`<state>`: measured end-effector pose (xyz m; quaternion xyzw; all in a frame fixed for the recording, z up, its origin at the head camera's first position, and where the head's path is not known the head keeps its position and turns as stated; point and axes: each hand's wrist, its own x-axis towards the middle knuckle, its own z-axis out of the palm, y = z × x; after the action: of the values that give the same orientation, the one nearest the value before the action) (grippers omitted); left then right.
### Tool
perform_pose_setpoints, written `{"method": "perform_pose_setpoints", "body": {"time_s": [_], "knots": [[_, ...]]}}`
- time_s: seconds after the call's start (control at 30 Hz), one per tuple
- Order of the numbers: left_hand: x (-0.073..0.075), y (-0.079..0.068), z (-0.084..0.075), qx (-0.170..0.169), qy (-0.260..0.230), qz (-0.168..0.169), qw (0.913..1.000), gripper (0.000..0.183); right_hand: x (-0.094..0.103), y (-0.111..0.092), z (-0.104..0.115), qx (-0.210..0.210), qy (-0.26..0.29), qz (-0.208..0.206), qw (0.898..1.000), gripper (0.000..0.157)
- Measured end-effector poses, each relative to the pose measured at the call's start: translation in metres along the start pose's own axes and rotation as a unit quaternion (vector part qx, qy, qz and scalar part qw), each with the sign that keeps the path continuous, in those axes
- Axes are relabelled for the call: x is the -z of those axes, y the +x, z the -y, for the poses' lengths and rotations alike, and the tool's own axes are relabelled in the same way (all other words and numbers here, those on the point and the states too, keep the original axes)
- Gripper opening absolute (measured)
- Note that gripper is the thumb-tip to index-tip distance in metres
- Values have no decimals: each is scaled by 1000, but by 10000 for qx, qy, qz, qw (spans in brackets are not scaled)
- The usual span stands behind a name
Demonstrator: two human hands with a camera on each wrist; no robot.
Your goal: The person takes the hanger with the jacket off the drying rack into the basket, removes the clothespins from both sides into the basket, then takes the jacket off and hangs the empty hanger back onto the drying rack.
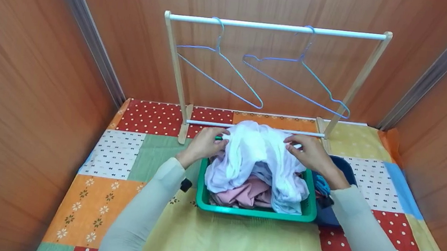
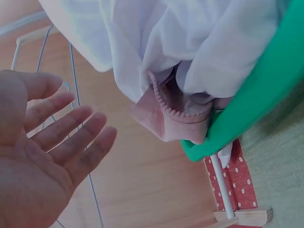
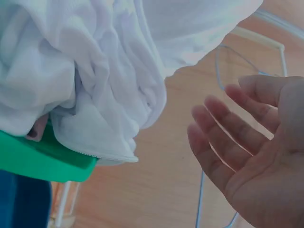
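A heap of white clothing (image 1: 258, 146) lies on top of a green basket (image 1: 255, 213), with pink fabric (image 1: 244, 193) beneath it at the front. My left hand (image 1: 202, 143) is at the heap's left side. In the left wrist view its fingers (image 2: 78, 137) are spread and loosely extended, and no cloth is between them. Opposite, at the heap's upper right, is my right hand (image 1: 312, 154). Its relaxed fingers (image 3: 228, 137) also hold nothing in the right wrist view. A pink edge with scalloped trim (image 2: 173, 111) pokes out at the basket's rim.
Behind the basket stands a clothes rack with a white rail (image 1: 268, 26) and wooden legs. Two thin wire hangers hang from it, a left hanger (image 1: 218, 45) and a right hanger (image 1: 279, 59). A navy bin (image 1: 328, 217) stands right of the basket on the patchwork cloth (image 1: 106, 213). Wood-grain panels enclose three sides.
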<state>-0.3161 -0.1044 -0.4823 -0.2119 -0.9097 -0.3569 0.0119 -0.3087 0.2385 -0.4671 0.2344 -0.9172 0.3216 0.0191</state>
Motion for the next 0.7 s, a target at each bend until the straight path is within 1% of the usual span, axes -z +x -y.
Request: {"method": "perform_pose_setpoints", "body": {"time_s": [0.1,0.2,0.3,0.37,0.43,0.57,0.63,0.7], "knots": [[1,11,5,557,-283,331,9975,38,-3,13,-8,-209,-75,-7,9998,26],[1,22,9,915,-322,589,9935,43,-4,24,-15,-581,-98,118,9982,32],[1,35,10,1019,-221,759,9917,45,-3,35,-22,-899,-142,327,9953,40],[0,44,10,1041,-228,863,9906,46,-2,42,-27,-1030,-166,448,9935,45],[0,52,10,1116,-227,993,9885,49,-2,48,-30,-1075,-191,555,9925,50],[-4,64,10,1396,-347,1242,9818,56,-5,59,-35,-1118,-223,636,9914,50],[-7,69,11,1507,-395,1288,9793,58,-9,64,-38,-1117,-181,604,9917,48],[-10,73,12,1540,-476,1292,9784,59,-13,69,-39,-1107,-121,563,9922,47]]}}
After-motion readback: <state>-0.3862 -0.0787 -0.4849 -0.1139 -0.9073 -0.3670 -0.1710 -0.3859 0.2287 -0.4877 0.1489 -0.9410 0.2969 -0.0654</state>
